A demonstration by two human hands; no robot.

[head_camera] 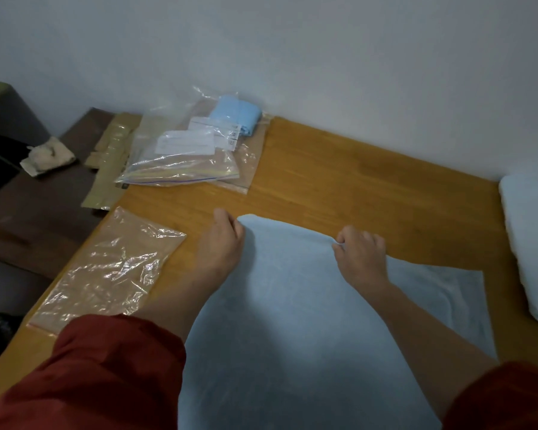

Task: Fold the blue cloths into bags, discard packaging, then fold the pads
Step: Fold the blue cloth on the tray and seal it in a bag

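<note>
Blue cloth (292,321) spread flat on the wooden worktop (370,187), filling the lower centre of the frame; near end cut off by the bottom edge, so full length cannot be told. Visible stretch runs from the bottom centre up toward the middle of the frame. Far edge slants from upper left down to lower right, ending in a flat corner at centre right; a second, darker layer shows beneath on that right side.

Both hands sit on the far edge. Left hand (224,240) at the far left corner, fingers curled round the cloth's edge. Right hand (362,254) partway along the same edge, fingertips pinching a small raised fold. Forearms lie over the cloth; red sleeves (112,377) at the bottom corners.

Clear bag (106,268) flat and crinkled just left of the left hand, not touching the cloth. Pile of zip bags (184,159) in the upper centre-left, near the wall (323,57). Topmost holds a folded blue cloth (236,116) at its far end, white labels showing. Brown paper strip (109,162) beside the pile, at the worktop's left edge. Stack of white pads (528,243) at the right edge of the frame, well apart from the hands. Crumpled beige rag (48,156) on a dark surface, upper left.
</note>
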